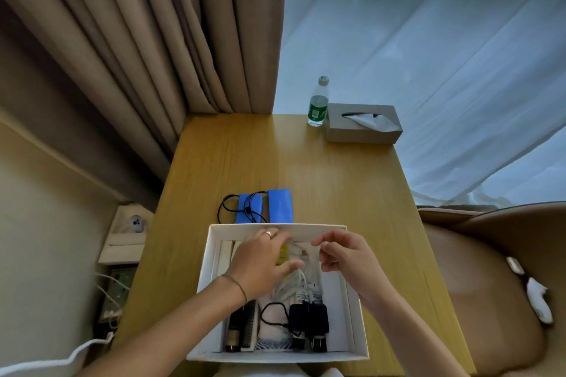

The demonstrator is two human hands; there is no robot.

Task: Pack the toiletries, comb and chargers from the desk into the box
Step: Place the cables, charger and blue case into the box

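Observation:
A white cardboard box (355,309) sits at the desk's near edge. Inside lie a dark comb (249,326), a dark tube (234,330), two black chargers (309,326) with a black cord, and a white coiled cable in clear wrap (294,285). My left hand (260,260) reaches into the box, fingers spread over the white cable and a small yellow item (283,252). My right hand (346,257) hovers over the box's far right part, thumb and fingers pinched together; what it pinches is unclear. Two blue packs (265,206) with a black cable lie on the desk just beyond the box.
A water bottle (318,104) and a grey tissue box (363,124) stand at the desk's far right corner. Curtains hang behind. A brown chair (484,285) with a white object sits to the right. Wall sockets with white cords are at the left.

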